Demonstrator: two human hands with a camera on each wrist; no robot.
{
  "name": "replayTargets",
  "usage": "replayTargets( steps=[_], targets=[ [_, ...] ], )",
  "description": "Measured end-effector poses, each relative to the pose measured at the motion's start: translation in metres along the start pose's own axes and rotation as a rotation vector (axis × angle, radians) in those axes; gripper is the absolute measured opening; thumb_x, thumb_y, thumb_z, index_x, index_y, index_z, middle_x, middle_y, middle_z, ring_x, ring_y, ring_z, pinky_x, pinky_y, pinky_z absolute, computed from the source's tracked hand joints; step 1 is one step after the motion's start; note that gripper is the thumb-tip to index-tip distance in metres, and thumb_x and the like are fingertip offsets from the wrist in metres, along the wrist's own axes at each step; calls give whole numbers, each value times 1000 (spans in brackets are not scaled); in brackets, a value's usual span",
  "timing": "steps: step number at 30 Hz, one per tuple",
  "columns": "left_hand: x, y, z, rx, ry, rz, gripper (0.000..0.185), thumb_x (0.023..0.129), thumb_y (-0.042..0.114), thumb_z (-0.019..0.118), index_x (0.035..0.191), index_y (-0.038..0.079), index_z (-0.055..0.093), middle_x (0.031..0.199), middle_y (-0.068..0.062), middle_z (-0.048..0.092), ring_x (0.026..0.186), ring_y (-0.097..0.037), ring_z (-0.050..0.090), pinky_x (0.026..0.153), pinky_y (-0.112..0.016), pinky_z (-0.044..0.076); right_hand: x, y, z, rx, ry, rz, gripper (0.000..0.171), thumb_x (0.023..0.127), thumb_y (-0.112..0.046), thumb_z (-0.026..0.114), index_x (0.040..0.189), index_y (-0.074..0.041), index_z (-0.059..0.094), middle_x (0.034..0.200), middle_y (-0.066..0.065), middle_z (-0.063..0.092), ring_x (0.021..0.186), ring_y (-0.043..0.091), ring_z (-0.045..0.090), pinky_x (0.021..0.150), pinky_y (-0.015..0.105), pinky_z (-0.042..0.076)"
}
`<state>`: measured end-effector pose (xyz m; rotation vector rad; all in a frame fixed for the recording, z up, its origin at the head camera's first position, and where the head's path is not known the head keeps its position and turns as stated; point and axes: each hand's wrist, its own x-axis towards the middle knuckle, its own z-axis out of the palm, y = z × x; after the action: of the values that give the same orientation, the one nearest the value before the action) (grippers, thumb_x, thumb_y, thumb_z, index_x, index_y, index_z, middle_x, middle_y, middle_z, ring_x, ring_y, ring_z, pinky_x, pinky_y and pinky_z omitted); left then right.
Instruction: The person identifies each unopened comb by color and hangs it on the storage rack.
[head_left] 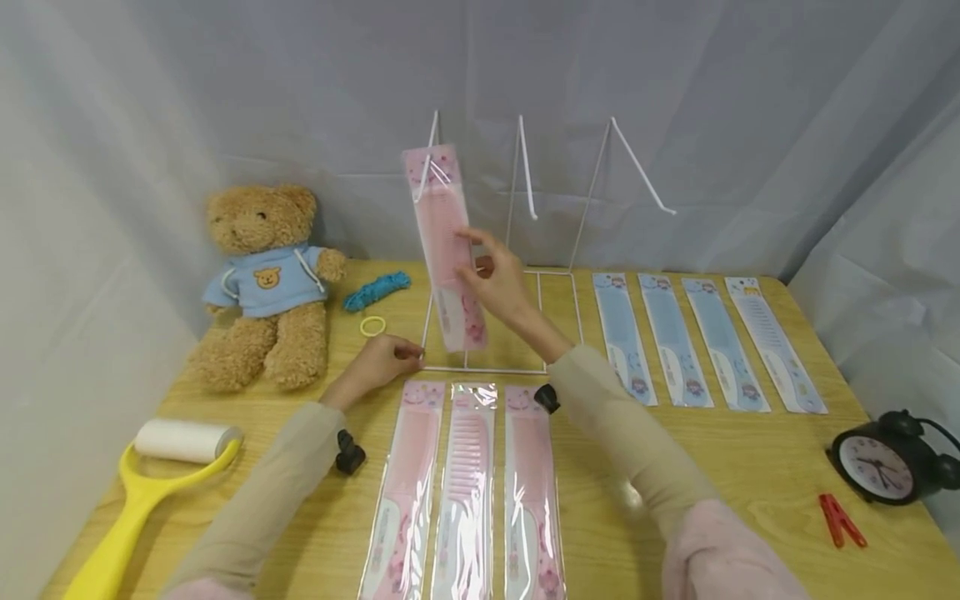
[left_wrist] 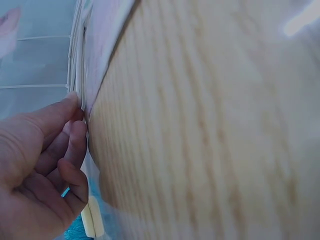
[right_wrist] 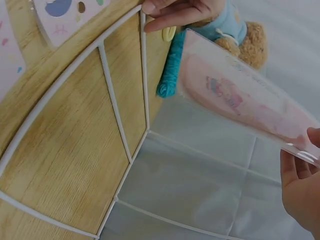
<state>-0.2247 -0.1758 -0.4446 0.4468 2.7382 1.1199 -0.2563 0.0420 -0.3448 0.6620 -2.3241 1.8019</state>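
A white wire rack (head_left: 558,272) with three slanted hooks stands at the back middle of the wooden table. A pink comb package (head_left: 442,242) hangs tilted from its left hook. My right hand (head_left: 476,254) pinches the package's right edge about halfway down; the right wrist view shows its fingers (right_wrist: 300,175) on the clear wrapper (right_wrist: 240,100). My left hand (head_left: 401,354) pinches the front left corner of the rack's base, fingertips (left_wrist: 75,120) against the wire. The base wires (right_wrist: 112,95) lie flat on the wood.
Three pink comb packages (head_left: 465,483) lie in front of the rack, several blue ones (head_left: 675,342) to its right. A teddy bear (head_left: 262,275), teal cord (head_left: 375,290), yellow band (head_left: 372,326) and lint roller (head_left: 165,467) sit left. A black clock (head_left: 881,462) and red clothespin (head_left: 842,519) are right.
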Motion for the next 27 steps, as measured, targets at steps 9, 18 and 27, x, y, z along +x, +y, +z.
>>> replayTargets(
  steps=[9, 18, 27],
  targets=[
    [1, -2, 2, -3, 2, -7, 25, 88, 11, 68, 106, -6, 69, 101, -20, 70, 94, -30, 65, 84, -41, 52, 11, -8, -2, 79, -67, 176, 58, 90, -6, 63, 143, -17, 41, 138, 13, 42, 111, 33, 59, 83, 39, 54],
    [0, -1, 3, -21, 14, -4, 24, 87, 10, 68, 105, -7, 69, 100, -21, 70, 94, -31, 65, 84, -42, 52, 27, -1, -2, 188, -84, 185, 58, 91, -2, 58, 145, -11, 37, 142, 17, 38, 122, 36, 49, 96, 46, 47],
    [-1, -2, 2, -7, 15, -1, 23, 88, 10, 67, 105, -7, 69, 100, -20, 70, 95, -31, 64, 83, -42, 52, 36, 7, -1, 198, -84, 184, 59, 91, 1, 56, 145, -8, 36, 146, 19, 35, 128, 36, 43, 102, 47, 41]
  ],
)
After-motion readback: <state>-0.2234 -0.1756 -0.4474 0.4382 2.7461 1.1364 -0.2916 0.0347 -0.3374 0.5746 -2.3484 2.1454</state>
